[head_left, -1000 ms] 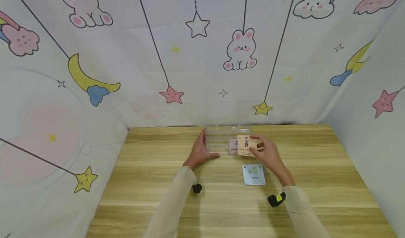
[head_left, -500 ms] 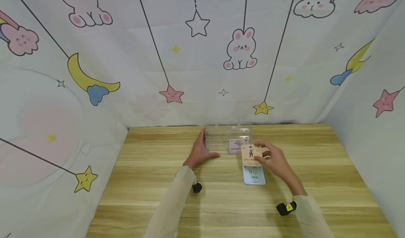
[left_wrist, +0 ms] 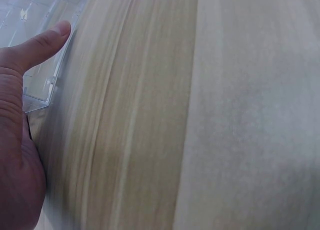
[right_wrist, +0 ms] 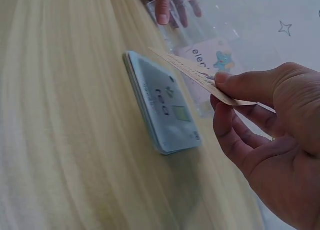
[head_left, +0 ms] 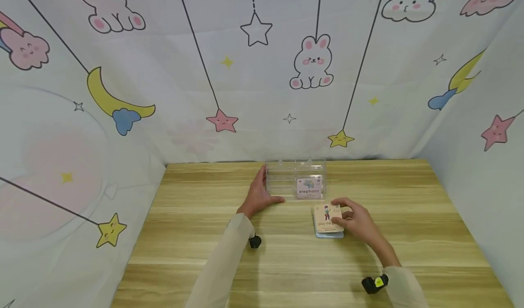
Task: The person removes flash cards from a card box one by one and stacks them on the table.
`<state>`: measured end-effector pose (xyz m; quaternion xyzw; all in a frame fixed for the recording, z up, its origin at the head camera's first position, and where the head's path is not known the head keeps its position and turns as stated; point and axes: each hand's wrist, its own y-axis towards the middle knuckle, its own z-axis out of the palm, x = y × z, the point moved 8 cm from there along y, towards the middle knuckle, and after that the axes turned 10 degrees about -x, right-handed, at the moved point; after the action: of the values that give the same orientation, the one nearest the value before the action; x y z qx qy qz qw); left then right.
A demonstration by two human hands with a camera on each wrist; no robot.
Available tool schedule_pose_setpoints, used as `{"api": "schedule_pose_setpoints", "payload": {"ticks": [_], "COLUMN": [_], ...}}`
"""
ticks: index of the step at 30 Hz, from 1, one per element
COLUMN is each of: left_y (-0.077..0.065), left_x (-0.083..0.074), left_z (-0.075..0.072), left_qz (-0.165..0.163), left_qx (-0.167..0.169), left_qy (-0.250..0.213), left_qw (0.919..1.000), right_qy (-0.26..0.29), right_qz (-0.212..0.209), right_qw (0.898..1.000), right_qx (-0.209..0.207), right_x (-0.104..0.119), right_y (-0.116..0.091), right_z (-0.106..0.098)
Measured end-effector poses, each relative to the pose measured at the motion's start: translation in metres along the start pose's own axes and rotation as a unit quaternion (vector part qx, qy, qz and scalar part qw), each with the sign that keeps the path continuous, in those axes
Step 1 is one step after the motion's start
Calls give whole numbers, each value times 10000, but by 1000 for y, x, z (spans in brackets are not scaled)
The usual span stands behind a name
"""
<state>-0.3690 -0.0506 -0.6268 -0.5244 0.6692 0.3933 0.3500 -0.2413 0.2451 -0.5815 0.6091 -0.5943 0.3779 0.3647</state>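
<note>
My right hand (head_left: 361,224) pinches a beige flashcard (head_left: 326,213), printed with a figure and words starting "play the", between thumb and fingers. Beneath it lies a stack of light blue flashcards (right_wrist: 162,107) with "tea" on top; the right wrist view shows the held card tilted and apart from the stack. At the back of the table, my left hand (head_left: 259,195) grips the left side of a clear plastic box (head_left: 280,180), thumb along its front edge. An "elephant" flashcard (head_left: 309,189) sits in the box's front right compartment. The left fingers are partly hidden in the left wrist view.
The wood-grain table (head_left: 286,271) ends at a white printed curtain (head_left: 266,139) right behind the box. More curtain stands along the left and right sides. Each wrist wears a small black camera (head_left: 254,241).
My right hand has brought the beige flashcard away from the box, toward me and over the blue stack, uncovering the elephant card. The left hand stays on the box.
</note>
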Motion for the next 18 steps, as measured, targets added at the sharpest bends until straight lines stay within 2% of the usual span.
{"api": "schedule_pose_setpoints", "payload": {"ticks": [8,18], "left_y": [1,1], "left_x": [0,-2], "left_z": [0,0], "left_qz": [-65,-101], "left_qx": [-5,-4], "left_qy": [62,34], "left_qw": [10000,9999], "right_qy": [2,-700], "right_qz": [-57,-413], "right_qw": [10000,9965], "right_qx": [-10,-195], "right_x": [-10,-11], "right_y": [-4,-2], "right_z": [4,4]}}
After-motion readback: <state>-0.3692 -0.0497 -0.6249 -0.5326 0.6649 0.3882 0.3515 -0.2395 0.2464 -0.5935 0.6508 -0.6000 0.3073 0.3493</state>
